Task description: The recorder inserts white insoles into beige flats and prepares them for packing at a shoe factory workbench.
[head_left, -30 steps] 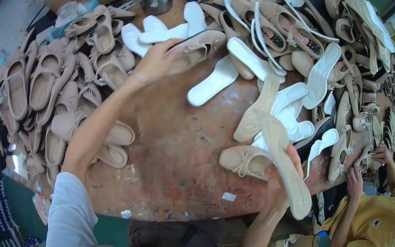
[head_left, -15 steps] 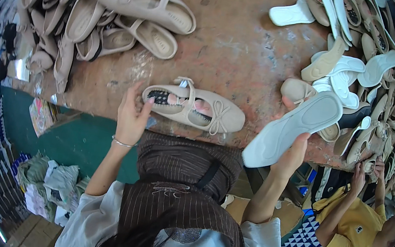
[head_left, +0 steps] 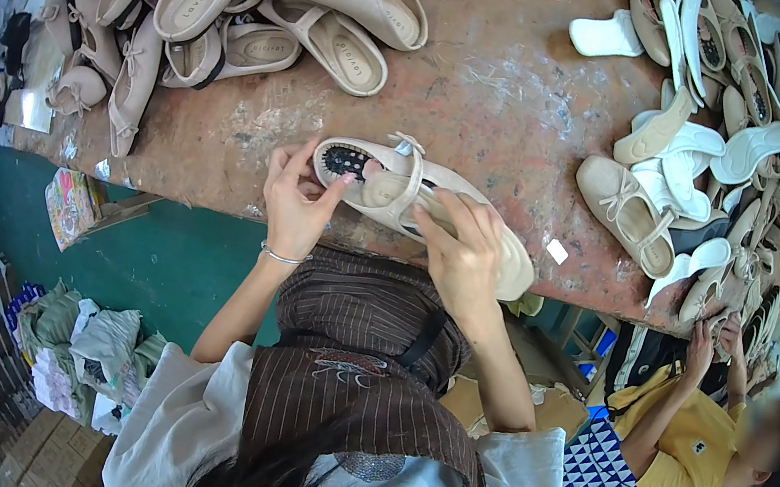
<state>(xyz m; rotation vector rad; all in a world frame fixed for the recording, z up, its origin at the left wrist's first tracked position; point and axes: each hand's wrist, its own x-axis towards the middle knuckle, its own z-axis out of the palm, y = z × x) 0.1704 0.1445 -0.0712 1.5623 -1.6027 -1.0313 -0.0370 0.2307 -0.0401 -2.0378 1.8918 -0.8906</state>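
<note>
A beige strapped shoe (head_left: 431,176) lies near the table's front edge, its heel to the left. Its inside shows a black, spotted lining at the heel. My left hand (head_left: 301,201) grips the heel end, thumb at the inner rim and fingers along the outer side. Over the shoe, my right hand (head_left: 463,254) holds a beige insole (head_left: 515,269). One end of it appears in the shoe's opening by the strap, while the other sticks out past my fingers on the right. My right hand hides the toe and the middle of the insole.
Finished-looking beige shoes (head_left: 338,49) are heaped at the back left. White insoles (head_left: 692,151) and more shoes (head_left: 625,215) pile up on the right. A small white tag (head_left: 556,252) lies right of the insole. A co-worker in yellow (head_left: 681,444) handles something at the right edge.
My right hand has brought the insole left to the shoe and turned it from its white underside to its beige face. My left hand has kept to the heel, which now tilts up slightly.
</note>
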